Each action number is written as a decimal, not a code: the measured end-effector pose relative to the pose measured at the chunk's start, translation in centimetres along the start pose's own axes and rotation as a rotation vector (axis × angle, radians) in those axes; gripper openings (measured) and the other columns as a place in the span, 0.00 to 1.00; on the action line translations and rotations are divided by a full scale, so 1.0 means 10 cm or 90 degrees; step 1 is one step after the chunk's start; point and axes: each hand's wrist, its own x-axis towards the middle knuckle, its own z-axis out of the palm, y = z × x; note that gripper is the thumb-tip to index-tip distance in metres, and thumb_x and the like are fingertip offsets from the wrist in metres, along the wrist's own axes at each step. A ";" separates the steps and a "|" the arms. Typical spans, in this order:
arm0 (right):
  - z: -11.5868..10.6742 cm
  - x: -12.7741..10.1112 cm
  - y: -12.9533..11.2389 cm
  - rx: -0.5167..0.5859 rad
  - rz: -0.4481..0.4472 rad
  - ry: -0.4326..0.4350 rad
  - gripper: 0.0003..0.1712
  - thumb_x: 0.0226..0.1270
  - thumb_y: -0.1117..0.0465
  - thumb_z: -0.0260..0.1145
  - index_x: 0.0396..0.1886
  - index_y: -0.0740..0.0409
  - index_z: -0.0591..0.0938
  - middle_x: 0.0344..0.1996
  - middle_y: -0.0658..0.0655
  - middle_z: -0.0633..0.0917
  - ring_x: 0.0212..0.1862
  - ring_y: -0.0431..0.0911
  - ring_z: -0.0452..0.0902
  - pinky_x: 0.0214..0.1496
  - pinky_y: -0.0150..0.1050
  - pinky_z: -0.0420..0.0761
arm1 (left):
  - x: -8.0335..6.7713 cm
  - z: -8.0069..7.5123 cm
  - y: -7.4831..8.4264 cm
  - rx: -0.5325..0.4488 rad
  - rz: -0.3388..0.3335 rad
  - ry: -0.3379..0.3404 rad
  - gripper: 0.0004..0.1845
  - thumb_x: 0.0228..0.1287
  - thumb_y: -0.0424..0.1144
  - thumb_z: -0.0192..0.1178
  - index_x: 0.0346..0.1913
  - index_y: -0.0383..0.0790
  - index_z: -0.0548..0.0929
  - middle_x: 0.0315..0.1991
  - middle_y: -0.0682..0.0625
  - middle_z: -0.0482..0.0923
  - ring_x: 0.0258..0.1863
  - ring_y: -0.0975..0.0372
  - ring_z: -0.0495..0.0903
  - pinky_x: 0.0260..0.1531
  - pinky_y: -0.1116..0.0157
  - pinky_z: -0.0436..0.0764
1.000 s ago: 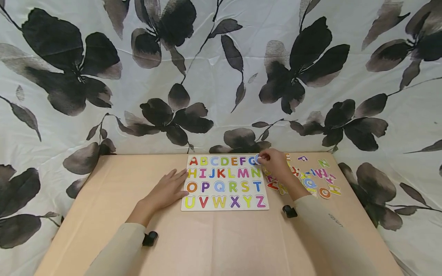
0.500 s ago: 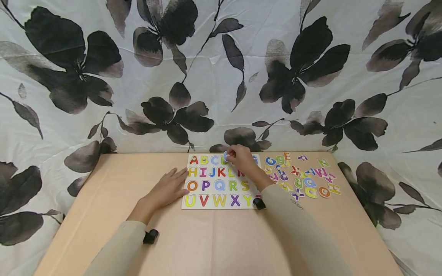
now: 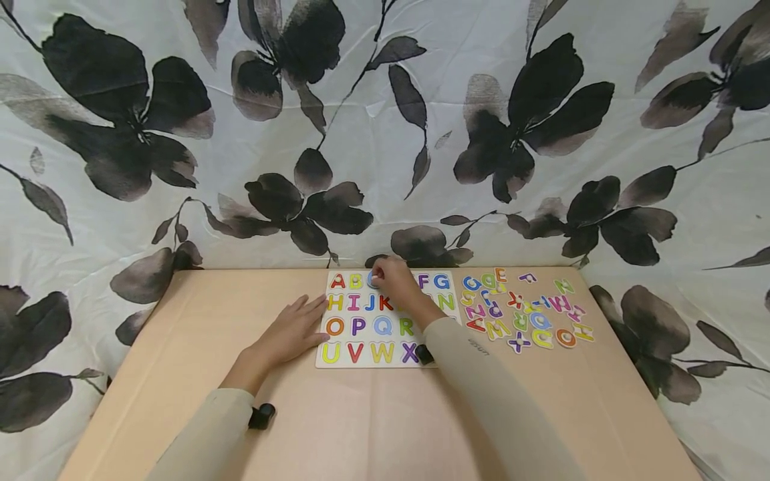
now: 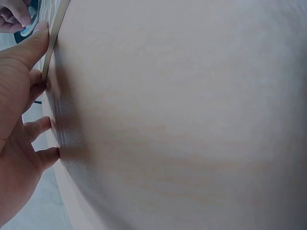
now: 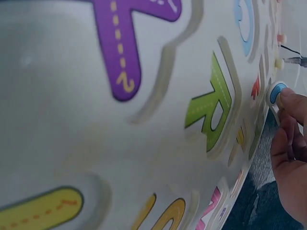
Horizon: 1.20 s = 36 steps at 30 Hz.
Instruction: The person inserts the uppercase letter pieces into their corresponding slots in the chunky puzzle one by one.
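Since the earlier frame, the right hand has travelled leftward along the top row of the flat white puzzle board, from the G recess to the C recess. Its fingertips pinch a rounded blue letter piece, held at the board's top row. The left hand lies flat, fingers straight, against the board's left edge. Loose coloured letters lie scattered on the smooth tan table to the right.

Puzzle board: painted wood, smooth, slight sheen. Table: matt, paper-like tan surface. Backdrop: creased printed cloth.
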 end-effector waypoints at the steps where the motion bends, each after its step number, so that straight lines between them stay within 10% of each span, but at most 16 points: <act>1: 0.01 0.00 -0.01 -0.008 0.001 -0.004 0.04 0.72 0.57 0.71 0.41 0.50 0.83 0.36 0.50 0.78 0.41 0.43 0.75 0.40 0.31 0.79 | 0.00 0.00 0.00 0.000 0.000 -0.001 0.43 0.71 0.56 0.64 0.80 0.38 0.63 0.82 0.44 0.57 0.81 0.36 0.52 0.75 0.32 0.56; 23: 0.10 0.07 -0.03 -0.103 -0.012 -0.017 0.07 0.72 0.59 0.70 0.45 0.55 0.87 0.44 0.54 0.84 0.46 0.47 0.76 0.50 0.38 0.81 | -0.02 0.00 0.02 0.001 0.003 0.009 0.43 0.70 0.55 0.65 0.79 0.38 0.63 0.82 0.44 0.58 0.80 0.36 0.53 0.73 0.31 0.58; 36: -0.19 -0.14 0.08 0.020 0.014 0.015 0.10 0.75 0.63 0.67 0.53 0.56 0.86 0.39 0.52 0.82 0.43 0.46 0.76 0.48 0.40 0.81 | -0.05 0.00 0.01 0.001 0.010 0.008 0.43 0.70 0.55 0.65 0.79 0.38 0.63 0.81 0.44 0.59 0.80 0.36 0.53 0.74 0.31 0.57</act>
